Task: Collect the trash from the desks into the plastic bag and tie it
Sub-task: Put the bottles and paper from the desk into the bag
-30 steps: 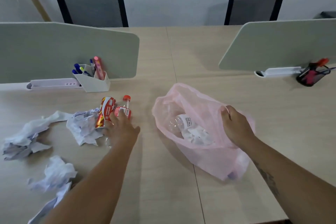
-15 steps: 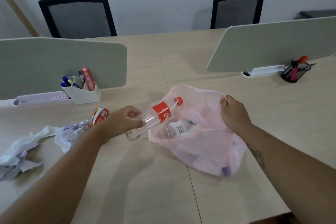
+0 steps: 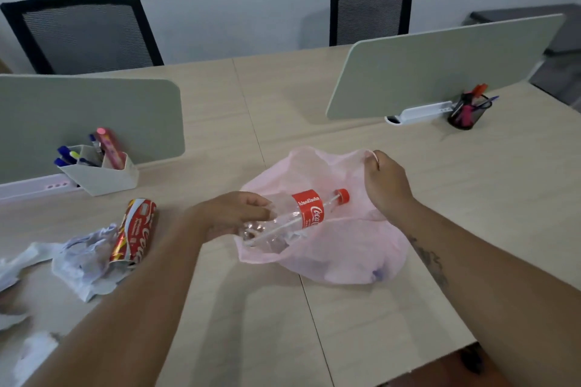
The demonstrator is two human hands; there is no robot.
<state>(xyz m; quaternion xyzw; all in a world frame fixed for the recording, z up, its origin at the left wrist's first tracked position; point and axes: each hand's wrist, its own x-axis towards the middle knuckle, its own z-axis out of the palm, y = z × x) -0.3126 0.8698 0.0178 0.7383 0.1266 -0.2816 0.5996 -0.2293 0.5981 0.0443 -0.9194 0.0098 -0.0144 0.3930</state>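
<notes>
A pink plastic bag (image 3: 339, 248) lies open on the desk in the middle. My right hand (image 3: 385, 182) pinches its far rim and lifts it. My left hand (image 3: 229, 214) grips the base of an empty clear cola bottle (image 3: 295, 217) with a red label and red cap. The bottle points cap-first into the bag's mouth and is partly inside. A crushed red can (image 3: 135, 234) lies to the left, against crumpled white paper (image 3: 85, 261). More crumpled paper (image 3: 19, 264) sits at the left edge.
A white pen holder (image 3: 100, 173) stands before the left grey divider (image 3: 88, 116). A black mesh pen cup (image 3: 465, 113) stands by the right divider (image 3: 440, 63). Two black chairs (image 3: 81, 31) are behind the desk. The desk's near edge (image 3: 408, 371) runs at lower right.
My left hand picked the bottle up from beside the can and carried it right, into the bag's mouth. My right hand kept holding the bag's rim.
</notes>
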